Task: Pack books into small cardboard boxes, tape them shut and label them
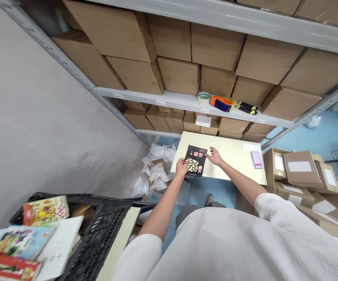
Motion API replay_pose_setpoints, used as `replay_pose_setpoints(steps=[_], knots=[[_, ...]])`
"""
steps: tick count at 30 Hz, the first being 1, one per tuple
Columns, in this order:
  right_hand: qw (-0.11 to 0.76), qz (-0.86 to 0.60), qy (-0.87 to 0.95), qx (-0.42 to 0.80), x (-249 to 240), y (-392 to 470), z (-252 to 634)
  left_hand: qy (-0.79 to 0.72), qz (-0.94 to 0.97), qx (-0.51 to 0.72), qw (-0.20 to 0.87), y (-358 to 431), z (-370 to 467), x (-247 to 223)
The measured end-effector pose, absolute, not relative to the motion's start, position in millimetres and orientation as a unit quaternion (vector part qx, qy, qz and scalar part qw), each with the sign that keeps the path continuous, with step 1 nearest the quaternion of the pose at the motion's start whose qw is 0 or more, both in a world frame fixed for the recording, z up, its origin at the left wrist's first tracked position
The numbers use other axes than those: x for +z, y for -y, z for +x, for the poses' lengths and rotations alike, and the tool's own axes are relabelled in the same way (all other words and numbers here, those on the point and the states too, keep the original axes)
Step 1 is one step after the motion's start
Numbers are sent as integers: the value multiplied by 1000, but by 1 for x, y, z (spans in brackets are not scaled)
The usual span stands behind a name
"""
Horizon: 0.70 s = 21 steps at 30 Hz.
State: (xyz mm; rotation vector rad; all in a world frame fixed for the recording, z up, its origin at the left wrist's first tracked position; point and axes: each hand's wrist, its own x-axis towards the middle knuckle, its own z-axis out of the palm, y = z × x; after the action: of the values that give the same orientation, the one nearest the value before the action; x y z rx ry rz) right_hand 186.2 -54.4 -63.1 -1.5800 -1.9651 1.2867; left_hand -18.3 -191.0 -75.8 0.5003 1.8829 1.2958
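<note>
Books (46, 210) crowd a black crate (107, 224) at eight o'clock from a black booklet (197, 153) with a crossword-style grid, as crumpled white paper (158, 175) lies heaped at nine. The left hand (182, 168) pinches the booklet's left edge, thumb across the cover, over the left end of a pale table (230, 146). A tape roll (204, 101) rests on a shelf (183, 105) at twelve. The right hand (215, 157) is loosely parted at the booklet's three o'clock edge; whether its thumb touches cannot be told. An orange-and-navy item (217, 104) sits on the shelf at one, a blurred lilac object (256, 160) on the table at three, with brown cartons (300, 168) piled beyond.
</note>
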Motion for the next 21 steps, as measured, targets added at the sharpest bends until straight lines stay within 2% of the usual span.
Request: replay_pose_setpoints(steps=[6, 9, 17, 21], knots=[[103, -561, 524, 633, -90, 65, 197, -720, 133, 523, 436, 159, -9, -94], [95, -559, 461, 682, -91, 62, 189, -718, 138, 517, 445, 146, -16, -101], [149, -577, 450, 666, -82, 34, 160, -698, 169, 481, 503, 104, -53, -120], [204, -593, 470, 621, -85, 24, 145, -729, 222, 448, 467, 83, -69, -124]])
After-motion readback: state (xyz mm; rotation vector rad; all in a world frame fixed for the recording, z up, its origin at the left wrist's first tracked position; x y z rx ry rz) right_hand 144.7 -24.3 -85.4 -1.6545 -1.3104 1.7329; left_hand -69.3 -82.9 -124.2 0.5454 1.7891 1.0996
